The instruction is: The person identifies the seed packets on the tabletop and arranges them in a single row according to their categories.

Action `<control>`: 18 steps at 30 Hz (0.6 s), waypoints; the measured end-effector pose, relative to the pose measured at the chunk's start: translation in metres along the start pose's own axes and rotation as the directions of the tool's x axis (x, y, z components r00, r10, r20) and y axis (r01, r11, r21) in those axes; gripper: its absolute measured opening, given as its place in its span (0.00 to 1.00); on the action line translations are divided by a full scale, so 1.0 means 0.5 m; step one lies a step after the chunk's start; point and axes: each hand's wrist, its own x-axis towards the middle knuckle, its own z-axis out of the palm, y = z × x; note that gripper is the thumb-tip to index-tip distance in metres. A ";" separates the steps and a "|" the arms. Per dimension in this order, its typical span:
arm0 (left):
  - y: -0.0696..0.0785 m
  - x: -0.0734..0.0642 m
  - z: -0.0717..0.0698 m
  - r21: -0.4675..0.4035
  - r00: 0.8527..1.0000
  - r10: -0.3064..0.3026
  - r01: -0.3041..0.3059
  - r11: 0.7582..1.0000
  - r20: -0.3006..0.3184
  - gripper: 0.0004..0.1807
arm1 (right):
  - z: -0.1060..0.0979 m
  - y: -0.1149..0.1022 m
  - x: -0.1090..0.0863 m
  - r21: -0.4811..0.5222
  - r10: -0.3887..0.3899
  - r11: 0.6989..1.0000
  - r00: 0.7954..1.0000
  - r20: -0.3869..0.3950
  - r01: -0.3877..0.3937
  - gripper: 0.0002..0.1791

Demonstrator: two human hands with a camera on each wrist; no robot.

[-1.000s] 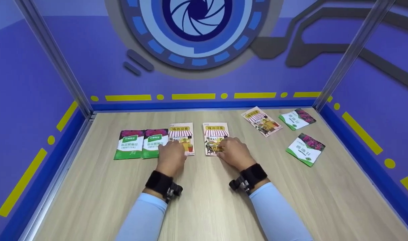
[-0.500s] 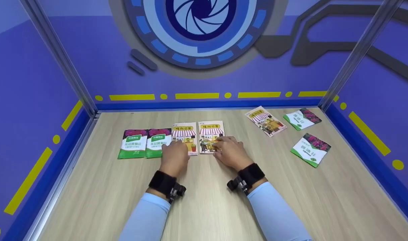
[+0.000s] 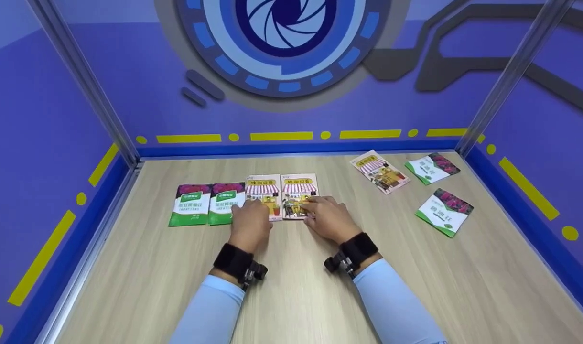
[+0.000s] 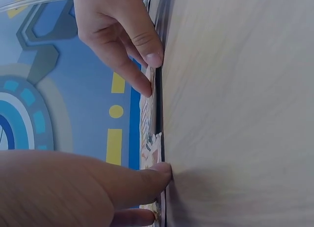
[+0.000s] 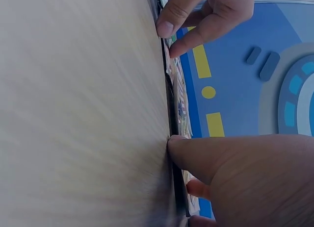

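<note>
In the head view, a row of flat seed packets lies on the table. Two green-and-white packets, the left one (image 3: pixel 189 205) and its neighbour (image 3: pixel 223 205), are followed by a pink shop-front packet (image 3: pixel 263 186) and a second pink shop-front packet (image 3: pixel 299 191) beside it. My left hand (image 3: pixel 250 222) rests over the border of the inner green packet and first pink one, covering their lower parts. My right hand (image 3: pixel 333 220) touches the lower right of the second pink packet, index finger extended over its face and thumb (image 5: pixel 179 151) at its near edge.
At the back right lie a tilted pink packet (image 3: pixel 380 172) and two white-green packets with purple flowers, one farther back (image 3: pixel 432 168) and one nearer (image 3: pixel 445 212). Blue printed walls (image 3: pixel 291 119) enclose the wooden table (image 3: pixel 301 296) on three sides.
My right hand has slid the second pink packet left, closing the gap to the first pink packet. My left hand has stayed over its packets. The head view has shifted slightly.
</note>
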 end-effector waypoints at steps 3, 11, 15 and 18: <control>0.000 -0.003 -0.003 0.015 1.000 0.005 -0.005 1.000 -0.012 0.19 | 0.001 -0.005 0.001 -0.009 0.000 1.000 1.000 0.000 0.000 0.23; 0.009 -0.005 -0.005 -0.010 0.999 0.039 -0.039 0.999 -0.011 0.15 | -0.006 -0.002 -0.001 0.021 0.001 1.000 1.000 -0.003 -0.001 0.27; 0.013 -0.006 -0.004 -0.045 0.998 0.068 -0.068 0.997 -0.002 0.16 | -0.012 0.010 -0.003 0.052 0.018 0.998 1.000 0.016 -0.019 0.33; 0.015 -0.006 -0.002 -0.069 0.996 0.093 -0.093 0.993 0.008 0.18 | -0.019 0.028 -0.005 0.074 0.051 0.996 0.998 0.027 -0.053 0.35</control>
